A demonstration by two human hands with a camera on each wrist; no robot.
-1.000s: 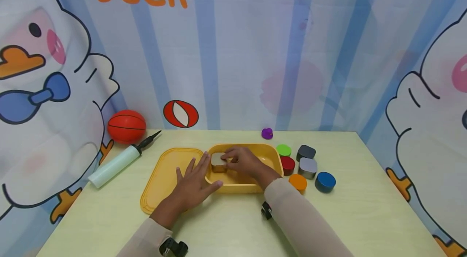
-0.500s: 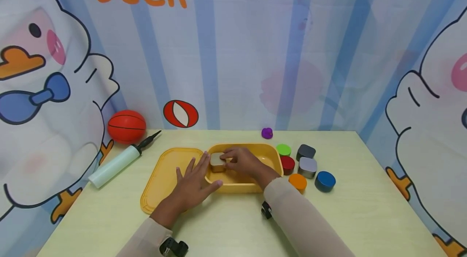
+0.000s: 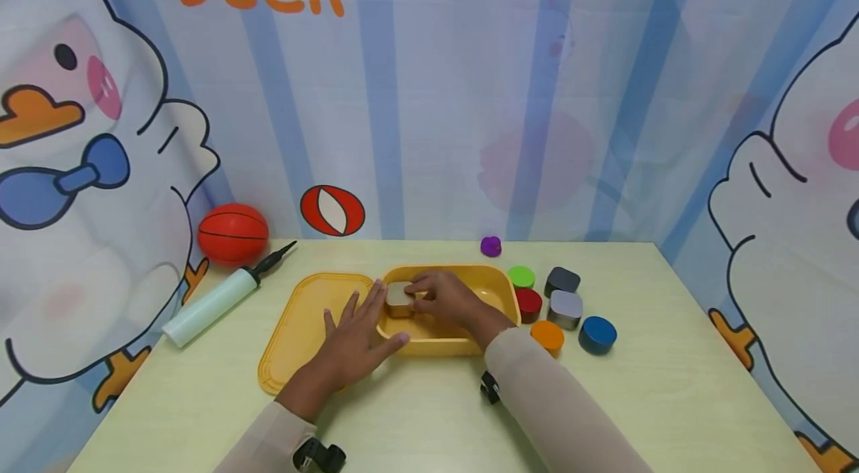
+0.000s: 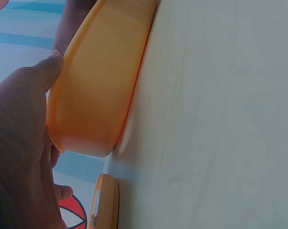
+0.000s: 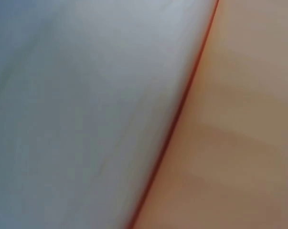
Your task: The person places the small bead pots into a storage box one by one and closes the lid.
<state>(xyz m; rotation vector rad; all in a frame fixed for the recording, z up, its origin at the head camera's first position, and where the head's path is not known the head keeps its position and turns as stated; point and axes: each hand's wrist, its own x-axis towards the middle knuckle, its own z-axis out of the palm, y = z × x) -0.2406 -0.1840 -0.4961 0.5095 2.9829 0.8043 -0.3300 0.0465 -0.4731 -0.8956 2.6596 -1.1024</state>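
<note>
A yellow plastic box (image 3: 436, 347) stands uncovered on the table, its flat yellow lid (image 3: 302, 331) lying to its left. Inside the box's left end sits a gold rounded-square block (image 3: 399, 298). My right hand (image 3: 451, 301) reaches in over the near side and pinches this block at its right edge. My left hand (image 3: 356, 345) lies with straight, spread fingers against the box's left end, partly over the lid. In the left wrist view, the left thumb (image 4: 50, 69) touches the box's rim. The right wrist view has only the box wall (image 5: 229, 143) and tabletop, blurred.
Right of the box stand green (image 3: 521, 277), red (image 3: 529, 304), orange (image 3: 547, 339), blue (image 3: 598, 335), dark grey (image 3: 562, 280) and light grey (image 3: 566, 309) blocks. A purple item (image 3: 491, 246) sits behind. Leftward are a hand pump (image 3: 215, 305) and red ball (image 3: 233, 234).
The gold block has shifted very slightly left inside the box, with the right fingers still on it. The left hand has stayed in place.
</note>
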